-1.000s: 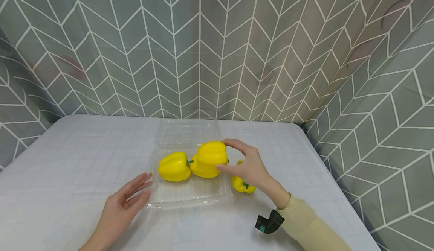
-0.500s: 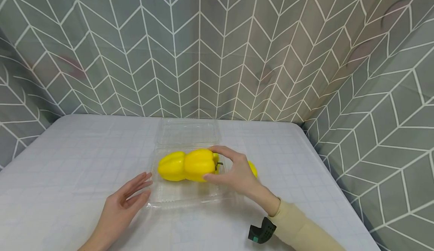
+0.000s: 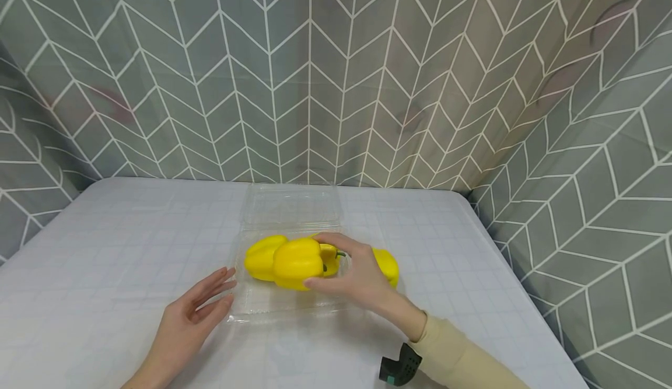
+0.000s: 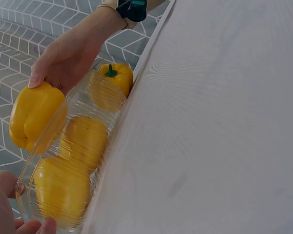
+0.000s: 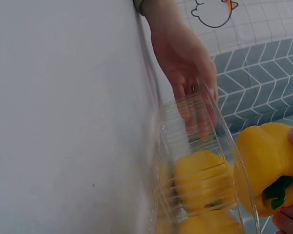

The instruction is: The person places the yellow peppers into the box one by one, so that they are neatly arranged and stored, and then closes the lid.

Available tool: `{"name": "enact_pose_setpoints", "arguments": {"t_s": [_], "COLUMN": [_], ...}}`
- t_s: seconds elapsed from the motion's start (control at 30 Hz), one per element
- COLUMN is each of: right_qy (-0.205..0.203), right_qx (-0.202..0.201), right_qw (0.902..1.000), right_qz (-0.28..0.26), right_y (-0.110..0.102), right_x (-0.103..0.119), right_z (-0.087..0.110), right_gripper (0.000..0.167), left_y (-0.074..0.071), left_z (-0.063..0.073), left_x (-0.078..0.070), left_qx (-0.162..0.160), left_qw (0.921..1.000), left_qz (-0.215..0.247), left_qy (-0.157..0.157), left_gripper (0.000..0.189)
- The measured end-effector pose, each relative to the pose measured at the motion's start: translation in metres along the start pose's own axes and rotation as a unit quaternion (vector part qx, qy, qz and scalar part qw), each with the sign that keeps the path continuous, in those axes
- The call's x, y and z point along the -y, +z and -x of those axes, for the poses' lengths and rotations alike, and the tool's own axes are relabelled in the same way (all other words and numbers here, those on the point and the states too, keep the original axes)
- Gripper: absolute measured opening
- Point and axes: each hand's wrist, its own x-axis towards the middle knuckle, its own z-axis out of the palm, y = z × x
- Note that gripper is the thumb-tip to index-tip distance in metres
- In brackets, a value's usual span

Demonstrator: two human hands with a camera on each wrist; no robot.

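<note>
My right hand (image 3: pixel 359 277) grips a yellow bell pepper (image 3: pixel 297 263) between thumb and fingers, stem to the right. In the left wrist view this held pepper (image 4: pixel 35 117) is above the rim of a clear plastic clamshell box (image 3: pixel 262 306). Inside the box lie two more yellow bell peppers, one at the left (image 3: pixel 256 256) and one partly hidden behind the held one (image 3: pixel 331 256). Another yellow pepper (image 3: pixel 387 265) lies outside, right of the box, partly covered by my right hand. My left hand (image 3: pixel 190 316) rests at the box's left side, fingers extended and loose.
The box's clear lid (image 3: pixel 291 205) lies folded back toward the table's far edge. A white patterned cloth covers the table (image 3: pixel 131 243). Grey curtains (image 3: pixel 315 86) with white chevrons stand behind and at the sides. A black device (image 3: pixel 401 367) is strapped at the right wrist.
My right hand has carried the held pepper left, toward me and lower, over the box. More of the pepper outside now shows than half a second ago. My left hand has stayed in place.
</note>
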Motion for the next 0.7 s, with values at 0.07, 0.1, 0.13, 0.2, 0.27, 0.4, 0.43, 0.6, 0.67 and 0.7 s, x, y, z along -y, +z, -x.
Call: {"name": "enact_pose_setpoints", "arguments": {"t_s": [0.07,0.1,0.13,0.2,0.27,0.4,0.43,0.6,0.67,0.7], "right_qy": [-0.003,-0.004,-0.005,-0.007,-0.006,-0.002,0.000,-0.001,-0.001,-0.001], "right_qx": [0.000,0.001,0.001,0.002,0.004,0.011,0.013,0.024,0.028,0.029], "right_qw": [1.0000,1.0000,1.0000,1.0000,0.9999,0.9998,0.9997,0.9994,0.9993,0.9993], "right_qz": [-0.001,-0.002,-0.002,-0.005,-0.012,-0.019,-0.018,-0.024,-0.025,-0.024], "right_y": [0.002,0.003,0.004,0.007,0.010,0.016,0.018,0.026,0.029,0.030], "right_x": [0.000,0.001,0.001,0.002,0.003,0.004,0.004,0.007,0.008,0.008], "right_z": [0.000,0.000,0.000,0.000,0.000,-0.001,0.000,-0.001,-0.001,-0.001], "right_gripper": [0.066,0.065,0.065,0.064,0.064,0.063,0.064,0.064,0.065,0.066], "left_y": [0.000,0.000,0.000,0.001,0.001,0.001,0.001,0.001,0.001,0.001], "left_z": [0.000,0.000,0.000,0.000,0.000,0.000,0.000,0.000,0.000,0.000], "left_x": [0.000,0.000,0.000,0.000,0.000,0.000,0.000,0.000,0.000,0.000], "left_qx": [0.000,-0.001,-0.001,-0.001,-0.001,-0.001,-0.001,-0.003,-0.004,-0.005], "left_qw": [1.0000,1.0000,1.0000,0.9999,0.9999,1.0000,1.0000,0.9999,0.9999,0.9999], "left_qz": [0.000,0.000,0.000,0.001,0.002,0.004,0.005,0.007,0.008,0.007], "left_qy": [0.005,0.007,0.009,0.011,0.011,0.008,0.008,0.013,0.014,0.014], "left_gripper": [0.053,0.053,0.053,0.053,0.054,0.054,0.054,0.053,0.053,0.053]}}
